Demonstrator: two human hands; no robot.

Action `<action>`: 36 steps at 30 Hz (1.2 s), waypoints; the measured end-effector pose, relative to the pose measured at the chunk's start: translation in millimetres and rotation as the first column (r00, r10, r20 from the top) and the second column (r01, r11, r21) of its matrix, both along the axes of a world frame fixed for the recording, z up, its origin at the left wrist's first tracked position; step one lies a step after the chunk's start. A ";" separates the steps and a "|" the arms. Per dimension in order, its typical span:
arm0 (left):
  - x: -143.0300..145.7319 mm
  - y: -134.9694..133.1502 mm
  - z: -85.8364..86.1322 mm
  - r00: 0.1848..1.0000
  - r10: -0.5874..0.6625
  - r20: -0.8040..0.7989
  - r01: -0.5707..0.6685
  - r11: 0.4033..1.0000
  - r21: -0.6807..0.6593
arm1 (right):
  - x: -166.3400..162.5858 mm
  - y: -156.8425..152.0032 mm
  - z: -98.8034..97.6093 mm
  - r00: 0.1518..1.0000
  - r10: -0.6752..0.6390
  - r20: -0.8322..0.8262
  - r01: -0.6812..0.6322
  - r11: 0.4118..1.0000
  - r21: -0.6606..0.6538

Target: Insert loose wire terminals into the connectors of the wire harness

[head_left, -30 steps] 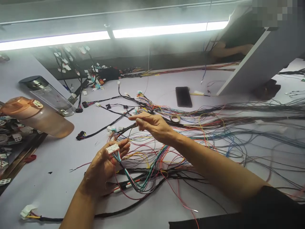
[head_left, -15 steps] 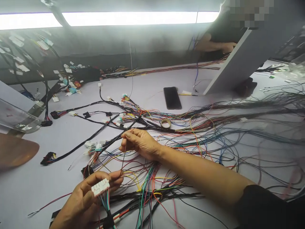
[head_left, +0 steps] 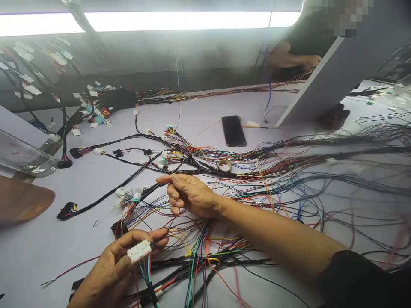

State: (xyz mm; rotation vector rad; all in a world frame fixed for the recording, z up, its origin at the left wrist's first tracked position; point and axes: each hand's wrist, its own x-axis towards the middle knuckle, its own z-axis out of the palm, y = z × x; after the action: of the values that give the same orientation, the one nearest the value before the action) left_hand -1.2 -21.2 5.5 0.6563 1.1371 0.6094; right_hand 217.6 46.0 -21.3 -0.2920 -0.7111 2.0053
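Note:
My left hand (head_left: pixel 111 263) grips a white multi-pin connector (head_left: pixel 139 251) between thumb and fingers. Teal, pink and dark wires (head_left: pixel 146 270) run down from the connector into a black taped bundle. My right hand (head_left: pixel 192 194) is raised above the loose wires (head_left: pixel 224 233), farther from me than the left. Its index finger points left, the thumb lies near it, and the other fingers are loosely curled. No wire shows in it. Left of the hands lie white and teal connectors (head_left: pixel 136 197) on a taped harness branch, with a black connector (head_left: pixel 118 230) nearby.
Harness bundles cross the white table toward the right. A tape roll (head_left: pixel 224 166) lies on them, with a dark phone (head_left: pixel 233 131) behind. Connectors hang at upper left above a clear plastic bin (head_left: pixel 27 156). A slanted grey panel (head_left: pixel 324 81) stands before another person's arm (head_left: pixel 290 57).
The thin dark wire stretched between my hands no longer shows there. My right hand has loosened its pinch and extended its index finger. The left hand keeps the connector.

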 end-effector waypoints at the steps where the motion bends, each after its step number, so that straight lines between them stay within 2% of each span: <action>1: -1.1 0.9 0.1 1.000 -0.020 0.001 0.020 1.000 0.011 | -0.1 -1.4 1.7 1.000 0.012 0.005 -0.012 1.000 0.004; 3: -4.3 2.4 -0.6 0.999 -0.047 -0.002 0.047 0.997 0.058 | -0.4 -3.9 4.8 0.999 0.022 0.036 -0.023 0.999 0.022; 5: -7.5 3.2 -1.6 1.000 -0.021 -0.013 0.023 0.991 0.129 | -0.7 -6.3 7.3 0.996 0.012 0.088 -0.016 0.999 0.049; 8: -9.2 3.5 -1.0 0.993 0.121 -0.009 -0.113 0.954 0.278 | -2.4 -11.4 10.8 0.971 0.027 0.239 -0.052 0.994 0.100; 11: -7.3 4.1 1.8 0.970 0.231 0.070 -0.240 0.887 0.393 | -5.8 -21.0 17.6 0.895 0.073 0.441 -0.176 0.965 0.197; 13: -6.7 5.1 2.7 0.969 0.222 0.109 -0.248 0.872 0.423 | -7.9 -28.5 24.6 0.826 0.070 0.559 -0.263 0.926 0.271; 15: -7.7 6.1 2.3 0.977 0.166 0.130 -0.207 0.882 0.424 | -8.8 -34.5 31.7 0.762 0.056 0.646 -0.339 0.883 0.324; 18: -10.9 6.5 1.0 0.984 0.105 0.146 -0.158 0.893 0.422 | -8.8 -38.3 37.4 0.718 0.047 0.694 -0.406 0.839 0.363; 24: -16.0 6.3 -1.2 0.986 0.086 0.143 -0.142 0.880 0.453 | -9.5 -36.2 27.3 0.734 -0.079 0.675 -0.303 0.851 0.429; 29: -16.7 8.1 -4.2 0.988 0.083 0.128 -0.135 0.867 0.480 | -14.2 -35.9 18.1 0.780 -0.237 0.579 -0.125 0.848 0.515; 31: -16.0 7.9 -4.2 0.989 0.081 0.122 -0.131 0.862 0.490 | -16.1 -35.9 15.7 0.762 -0.378 0.526 -0.039 0.784 0.620; 34: -14.6 6.3 -1.9 0.989 0.094 0.116 -0.139 0.868 0.477 | -18.6 -36.1 11.4 0.654 -0.622 0.432 0.032 0.593 0.805; 36: -13.7 5.4 0.1 0.986 0.110 0.121 -0.155 0.872 0.464 | -20.2 -36.5 8.4 0.590 -0.717 0.371 0.048 0.490 0.870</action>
State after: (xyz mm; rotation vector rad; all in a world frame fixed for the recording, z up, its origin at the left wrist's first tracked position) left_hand -14.9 -15.8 5.6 0.9609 0.9553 1.0447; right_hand 197.5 9.5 -12.9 -0.6395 -1.7751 0.8291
